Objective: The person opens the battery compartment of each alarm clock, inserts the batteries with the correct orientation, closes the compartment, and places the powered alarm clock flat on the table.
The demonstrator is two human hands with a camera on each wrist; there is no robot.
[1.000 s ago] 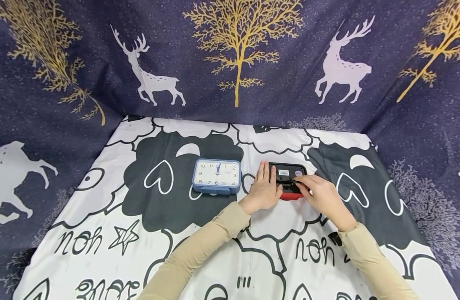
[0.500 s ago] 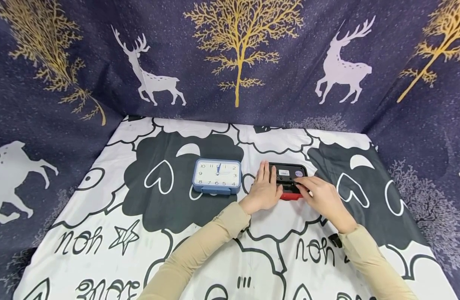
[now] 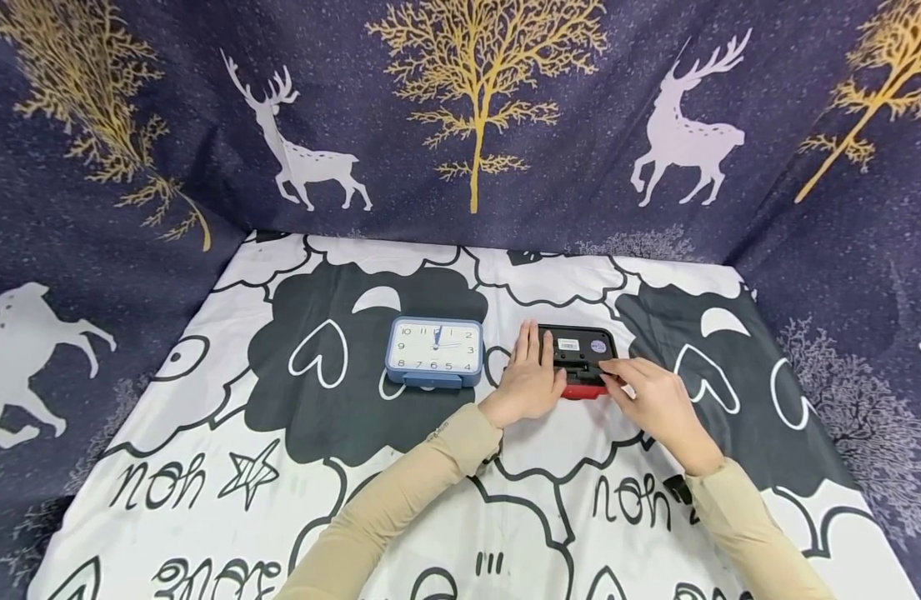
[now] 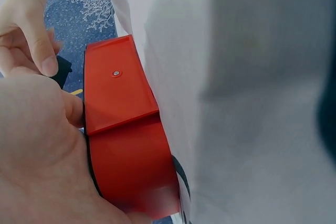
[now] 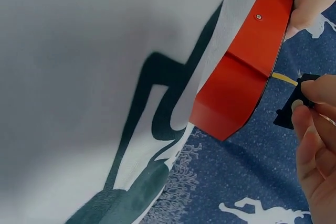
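A red alarm clock (image 3: 578,342) with a black back lies face down on the cloth; its dial is hidden. My left hand (image 3: 526,387) presses on the left part of the back, fingers stretched out. At the lower right of the clock, my right hand (image 3: 651,398) pinches a small black battery cover (image 5: 286,111) between thumb and fingers. In the right wrist view the cover is lifted off the back, and a yellow ribbon (image 5: 283,79) runs between it and the clock. The clock's red side (image 4: 121,90) fills the middle of the left wrist view.
To the left, a blue alarm clock (image 3: 435,352) lies with its white dial up. Black-and-white printed cloth (image 3: 400,517) covers the table. A dark blue curtain (image 3: 565,167) with deer and trees hangs behind and at both sides.
My right hand has shifted slightly right with the battery cover, and more of the dark recess in the clock's back shows. My left hand and the blue alarm clock have stayed put.
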